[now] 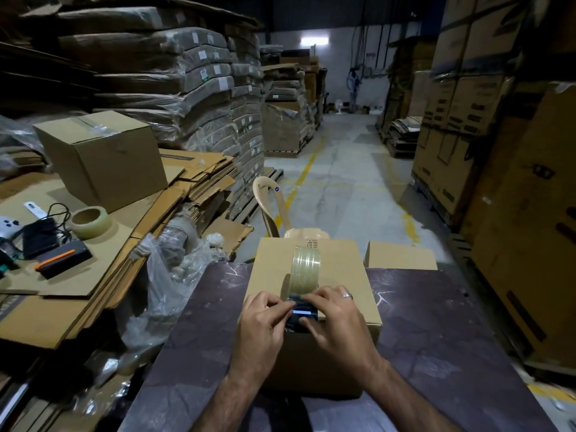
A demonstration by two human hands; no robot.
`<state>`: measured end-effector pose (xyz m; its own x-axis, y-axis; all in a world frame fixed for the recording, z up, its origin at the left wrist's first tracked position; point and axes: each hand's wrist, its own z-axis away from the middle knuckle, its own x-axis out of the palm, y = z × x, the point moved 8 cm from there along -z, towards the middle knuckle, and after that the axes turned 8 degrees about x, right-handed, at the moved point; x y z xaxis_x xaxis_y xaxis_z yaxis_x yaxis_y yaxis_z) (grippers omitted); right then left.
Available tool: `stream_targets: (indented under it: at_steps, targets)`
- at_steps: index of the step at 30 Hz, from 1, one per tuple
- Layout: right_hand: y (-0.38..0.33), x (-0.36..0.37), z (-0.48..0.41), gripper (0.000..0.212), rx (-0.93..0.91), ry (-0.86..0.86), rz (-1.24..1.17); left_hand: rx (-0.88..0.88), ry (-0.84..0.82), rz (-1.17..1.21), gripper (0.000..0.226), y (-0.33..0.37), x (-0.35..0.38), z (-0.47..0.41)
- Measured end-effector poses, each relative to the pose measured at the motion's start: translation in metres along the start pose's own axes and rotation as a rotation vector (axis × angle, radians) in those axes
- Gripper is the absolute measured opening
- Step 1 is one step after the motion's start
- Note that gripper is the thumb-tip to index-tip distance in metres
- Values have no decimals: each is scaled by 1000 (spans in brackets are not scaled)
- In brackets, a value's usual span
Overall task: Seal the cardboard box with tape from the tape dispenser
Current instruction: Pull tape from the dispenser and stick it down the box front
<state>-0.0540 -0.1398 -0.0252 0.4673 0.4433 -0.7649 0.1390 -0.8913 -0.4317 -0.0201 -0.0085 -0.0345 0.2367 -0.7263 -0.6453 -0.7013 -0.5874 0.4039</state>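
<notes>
A closed brown cardboard box [339, 269] stands on a dark marbled table [436, 322] in front of me. On its lid, near the front edge, rests a tape dispenser [304, 275] with a large roll of clear tape standing upright and a dark body at the near end. My right hand [335, 319], with a ring on one finger, grips the dispenser's dark body from the right. My left hand [263, 322] pinches at the front of the dispenser, fingertips touching the tape end by the blade. The dispenser's handle is hidden under my hands.
A beige plastic chair [271, 207] stands just behind the box. A smaller carton [400, 255] sits beyond the table's right far edge. To the left lie flattened cartons [193, 182] with a sealed box [99, 157], a spare tape roll [89, 222] and some electronics. Tall stacks line the aisle.
</notes>
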Motion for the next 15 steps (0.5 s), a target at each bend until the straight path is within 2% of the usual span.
stream_targets:
  at_steps: [5, 7, 11, 15]
  targets:
    - [1, 2, 0, 11, 66, 66, -5, 38, -35, 27, 24, -3, 3, -2]
    - [0, 1, 0, 11, 68, 80, -15, 44, -32, 46, 29, -6, 0, -2]
    - [-3, 1, 3, 16, 51, 89, -45, -53, 64, 141, 37, -18, -21, -11]
    - [-8, -2, 5, 20, 33, 115, 7, -106, 11, 209, 42, -18, -20, -46]
